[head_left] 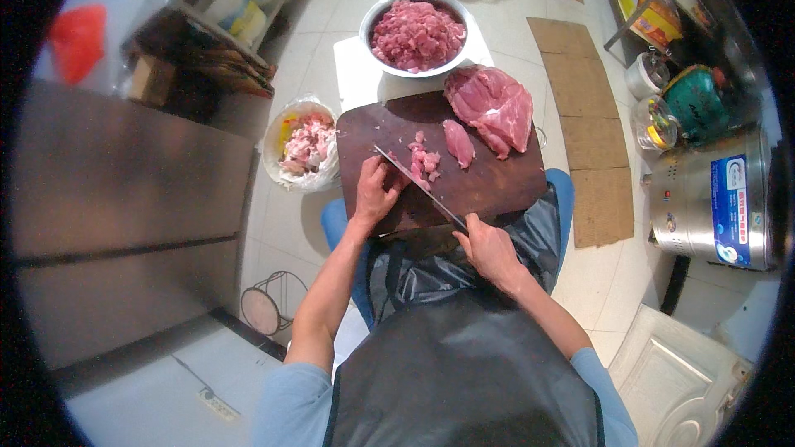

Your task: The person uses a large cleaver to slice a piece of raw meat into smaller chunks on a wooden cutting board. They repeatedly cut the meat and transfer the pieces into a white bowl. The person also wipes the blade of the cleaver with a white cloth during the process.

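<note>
My right hand [489,252] grips the handle of a long kitchen knife [424,188], whose blade slants away to the left across a dark cutting board [501,190]. Beside the blade's left face, my left hand [378,192] rests on the board with its fingers curled; whatever they press on is hidden. Small cut meat pieces [424,157] lie just right of the blade. Further right is a smooth strip of meat [459,144]. A large raw chunk of meat [494,108] covers the board's far right corner.
Beyond the board stands a metal bowl [371,55] heaped with cut meat [418,35]. A lined bin [273,154] of pale scraps is at the left. Flattened cardboard [584,141] lies on the floor at right, near a steel drum-shaped appliance [691,199]. A small round stool [261,312] stands lower left.
</note>
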Demonstrator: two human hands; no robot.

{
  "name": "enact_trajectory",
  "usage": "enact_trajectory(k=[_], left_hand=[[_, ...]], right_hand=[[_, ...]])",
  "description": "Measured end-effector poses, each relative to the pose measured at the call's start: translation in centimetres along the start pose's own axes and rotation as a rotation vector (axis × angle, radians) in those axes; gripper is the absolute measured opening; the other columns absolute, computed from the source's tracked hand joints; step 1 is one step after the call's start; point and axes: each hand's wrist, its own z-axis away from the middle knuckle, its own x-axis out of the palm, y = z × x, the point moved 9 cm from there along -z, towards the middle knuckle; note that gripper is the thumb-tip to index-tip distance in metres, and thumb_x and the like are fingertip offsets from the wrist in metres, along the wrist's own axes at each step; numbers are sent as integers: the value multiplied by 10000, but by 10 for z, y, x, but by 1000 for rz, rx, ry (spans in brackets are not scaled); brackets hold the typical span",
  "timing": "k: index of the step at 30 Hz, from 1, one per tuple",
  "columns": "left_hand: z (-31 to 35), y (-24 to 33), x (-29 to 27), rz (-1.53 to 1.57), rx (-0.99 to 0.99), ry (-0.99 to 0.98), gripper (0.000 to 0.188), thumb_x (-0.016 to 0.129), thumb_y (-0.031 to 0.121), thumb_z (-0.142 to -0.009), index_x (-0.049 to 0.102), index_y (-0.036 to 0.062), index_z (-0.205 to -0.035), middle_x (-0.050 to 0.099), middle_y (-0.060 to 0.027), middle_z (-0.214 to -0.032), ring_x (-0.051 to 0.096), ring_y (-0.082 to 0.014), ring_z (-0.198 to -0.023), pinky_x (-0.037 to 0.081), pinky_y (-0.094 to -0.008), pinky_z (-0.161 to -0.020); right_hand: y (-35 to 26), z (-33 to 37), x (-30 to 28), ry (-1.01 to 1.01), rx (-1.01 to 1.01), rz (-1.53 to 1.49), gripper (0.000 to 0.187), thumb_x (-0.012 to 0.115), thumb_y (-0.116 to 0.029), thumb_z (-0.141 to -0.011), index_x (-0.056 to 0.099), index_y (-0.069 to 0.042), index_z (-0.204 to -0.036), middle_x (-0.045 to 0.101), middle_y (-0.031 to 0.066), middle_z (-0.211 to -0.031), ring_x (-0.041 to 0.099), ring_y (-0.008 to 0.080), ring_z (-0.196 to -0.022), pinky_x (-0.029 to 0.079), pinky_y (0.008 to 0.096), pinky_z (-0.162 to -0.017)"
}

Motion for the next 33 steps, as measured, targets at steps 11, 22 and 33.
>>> enact_trajectory(k=[11, 22, 33], left_hand=[[-3, 8, 1, -15, 41, 36, 384, 770, 77, -759, 673, 19, -1127, 638, -170, -1167, 596, -396, -1125, 514, -461, -963], [4, 1, 0, -56, -3, 63, 331, 739, 42, -783, 661, -10, -1100, 621, -191, -1213, 599, -384, -1157, 512, -445, -993], [9, -2, 2, -30, -1, 20, 441, 714, -6, -801, 652, 0, -1237, 580, -204, -1310, 553, -405, -1234, 471, -455, -1067]], right_hand=[[-16, -88, 43, -3, 22, -12, 306, 656, -260, -1010, 529, 17, -1041, 724, 296, -829, 737, 475, -800, 596, 561, -692], [33, -8, 10, -45, 66, 24, 332, 661, -300, -1019, 518, -1, -1040, 713, 283, -810, 711, 492, -769, 562, 586, -660], [-1, -8, 4, 40, -28, -24, 309, 669, -271, -1019, 513, -4, -1023, 704, 255, -789, 701, 483, -729, 566, 557, -625]])
